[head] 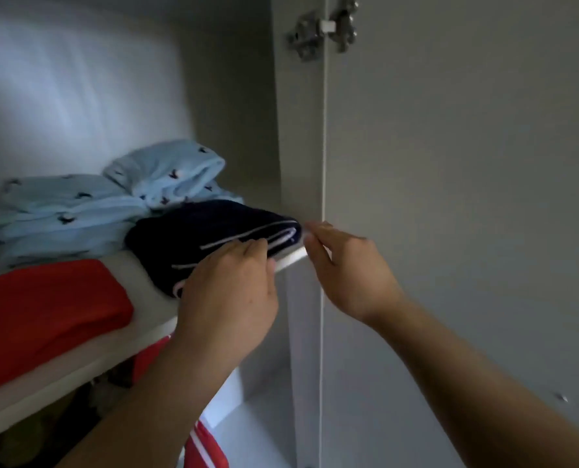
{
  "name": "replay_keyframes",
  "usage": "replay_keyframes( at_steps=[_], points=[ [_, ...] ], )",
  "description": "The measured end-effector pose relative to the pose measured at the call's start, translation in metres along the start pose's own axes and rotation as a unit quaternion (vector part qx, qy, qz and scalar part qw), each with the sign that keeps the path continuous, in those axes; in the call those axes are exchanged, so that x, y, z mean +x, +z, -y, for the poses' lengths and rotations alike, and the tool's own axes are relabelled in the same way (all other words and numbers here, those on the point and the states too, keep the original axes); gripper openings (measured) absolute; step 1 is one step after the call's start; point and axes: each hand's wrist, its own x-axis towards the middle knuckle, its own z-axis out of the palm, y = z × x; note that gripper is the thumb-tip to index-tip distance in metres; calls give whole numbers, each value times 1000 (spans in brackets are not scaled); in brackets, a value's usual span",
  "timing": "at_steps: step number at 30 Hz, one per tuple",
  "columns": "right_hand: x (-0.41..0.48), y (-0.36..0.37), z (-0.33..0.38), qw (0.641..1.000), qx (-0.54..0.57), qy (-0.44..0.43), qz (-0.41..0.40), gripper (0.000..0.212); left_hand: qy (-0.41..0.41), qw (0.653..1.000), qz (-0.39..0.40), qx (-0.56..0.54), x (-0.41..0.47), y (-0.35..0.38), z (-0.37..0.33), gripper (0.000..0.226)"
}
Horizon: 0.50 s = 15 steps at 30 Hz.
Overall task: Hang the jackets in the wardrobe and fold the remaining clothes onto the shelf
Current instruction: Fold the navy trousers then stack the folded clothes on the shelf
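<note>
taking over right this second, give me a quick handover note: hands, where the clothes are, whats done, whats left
Left hand: rests on the front of the folded navy garment.
Right hand: open, fingers straight at the garment's right end; contact unclear.
Shelf: navy garment at the right, overhanging the front edge; folded red garment at the left; light blue patterned garment behind, loosely bunched.
Below: red white-striped garment, apparently hanging.
Done: three items on the shelf.
Left: probably seat the navy one fully; other clothes are out of view.
</note>
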Motion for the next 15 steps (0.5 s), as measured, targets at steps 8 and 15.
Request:
replay_keyframes(
  at_steps=[8, 15],
  points=[
    [-210, -97, -18, 926, -115, 359, 8, 44, 82, 923, 258, -273, -85, 58, -130, 31],
    [-399, -188, 0, 799, -186, 567, -71, 48, 288, 798, 388, -359, -178, 60, -273, 29]
  ],
)
